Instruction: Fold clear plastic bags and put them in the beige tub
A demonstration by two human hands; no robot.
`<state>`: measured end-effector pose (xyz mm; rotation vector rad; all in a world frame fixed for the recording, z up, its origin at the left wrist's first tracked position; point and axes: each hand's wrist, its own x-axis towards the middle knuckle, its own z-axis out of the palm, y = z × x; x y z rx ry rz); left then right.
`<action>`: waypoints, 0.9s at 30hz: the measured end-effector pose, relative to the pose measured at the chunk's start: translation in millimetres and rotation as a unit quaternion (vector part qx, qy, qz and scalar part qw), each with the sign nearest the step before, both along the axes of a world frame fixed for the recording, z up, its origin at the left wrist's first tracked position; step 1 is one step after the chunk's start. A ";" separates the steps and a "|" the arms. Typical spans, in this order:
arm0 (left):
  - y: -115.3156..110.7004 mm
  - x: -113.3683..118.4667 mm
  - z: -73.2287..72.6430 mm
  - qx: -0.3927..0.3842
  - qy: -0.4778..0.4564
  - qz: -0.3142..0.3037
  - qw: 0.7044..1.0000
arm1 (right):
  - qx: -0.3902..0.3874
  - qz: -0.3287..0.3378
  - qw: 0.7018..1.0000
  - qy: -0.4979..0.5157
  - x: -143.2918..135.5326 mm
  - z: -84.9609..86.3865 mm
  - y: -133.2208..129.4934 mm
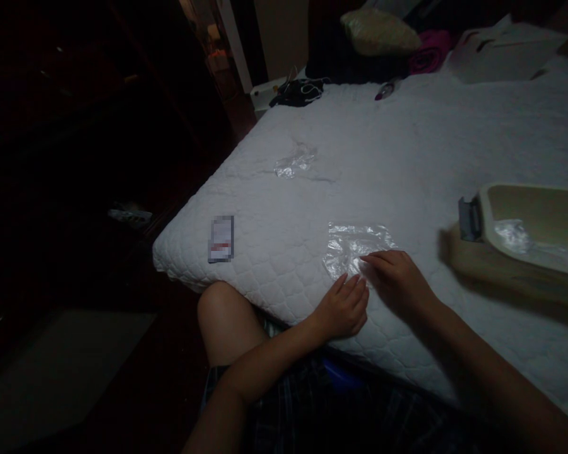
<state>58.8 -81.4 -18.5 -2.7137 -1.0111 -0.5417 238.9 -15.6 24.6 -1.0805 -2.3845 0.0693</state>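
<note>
A clear plastic bag [355, 236] lies flat and wrinkled on the white quilted bed near its front edge. My right hand [397, 274] reaches over it from the right, fingers pressed together and the tips pinching its film near the middle. At the near edge of the same bag rests my left hand [343, 307], palm down with its fingers stretched out and slightly apart. Part of the bag's near side is hidden beneath my hands.
To the right stands a cream plastic bin [502, 265] with a grey latch and clear plastic [514, 234] inside. Farther back on the bed [407, 145] lies crumpled clear plastic [296, 161]. A phone-like blurred rectangle [221, 239] is at left. Pillow [381, 33] and cables [300, 91] are behind.
</note>
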 end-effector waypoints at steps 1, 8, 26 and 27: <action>0.2 -0.1 -0.1 0.002 -0.003 0.000 1.000 | -0.007 -0.005 1.000 0.021 4.5 -0.6 0.5; 0.9 -0.4 0.3 0.032 -0.031 -0.008 0.999 | -0.017 -0.135 0.977 0.161 45.5 -4.9 -8.7; 29.1 103.3 45.1 -0.010 0.032 0.031 0.999 | -0.129 -0.334 0.797 0.486 68.1 -35.3 -13.0; 29.7 109.0 46.2 -0.017 0.036 0.041 0.998 | -0.134 -0.329 0.795 0.491 68.7 -35.5 -12.9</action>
